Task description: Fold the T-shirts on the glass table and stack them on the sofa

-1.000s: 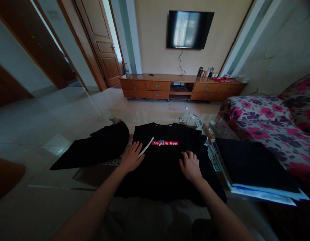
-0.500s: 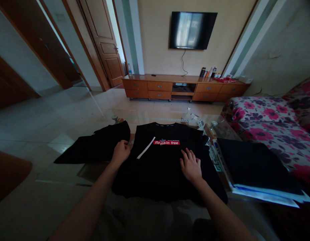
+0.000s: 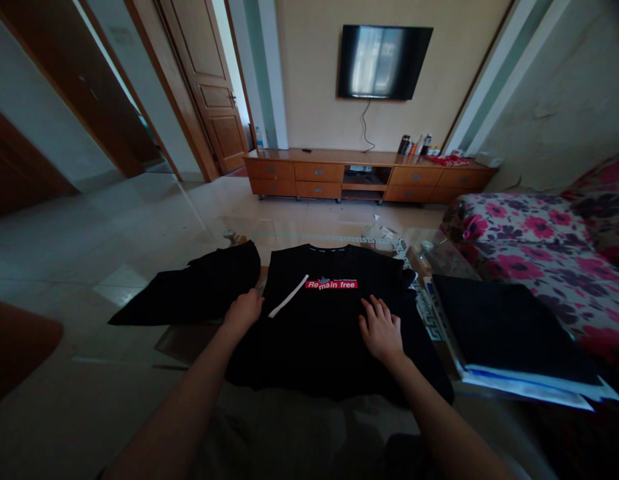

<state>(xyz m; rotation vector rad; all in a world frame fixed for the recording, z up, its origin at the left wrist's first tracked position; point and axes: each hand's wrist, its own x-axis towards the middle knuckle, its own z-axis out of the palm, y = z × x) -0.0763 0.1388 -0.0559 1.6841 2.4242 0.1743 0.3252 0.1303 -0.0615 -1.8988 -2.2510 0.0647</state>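
A black T-shirt [image 3: 309, 347] lies spread out in front of me, with a red "Remain free" print on its chest. A narrow white strip [image 3: 288, 297] rests slantwise on it, left of the print. At the shirt's left edge my left hand [image 3: 243, 312] is closed, fingers bent on the fabric; the fingertips are partly hidden. My right hand [image 3: 382, 328] lies open and flat on the shirt's right side, below the print. Another black garment [image 3: 189, 283] lies just beyond my left hand.
The shirt is on a glass table with a patterned border [image 3: 429, 317]. A stack of black cloth and white-blue sheets [image 3: 514, 333] lies on the right, beside a floral sofa [image 3: 534, 220]. Farther off are a wooden TV cabinet [image 3: 317, 172] and a wall television [image 3: 384, 63].
My left hand has moved slightly down and toward the shirt's left edge. The white strip's lower end has shifted a little left. My right hand stays in place.
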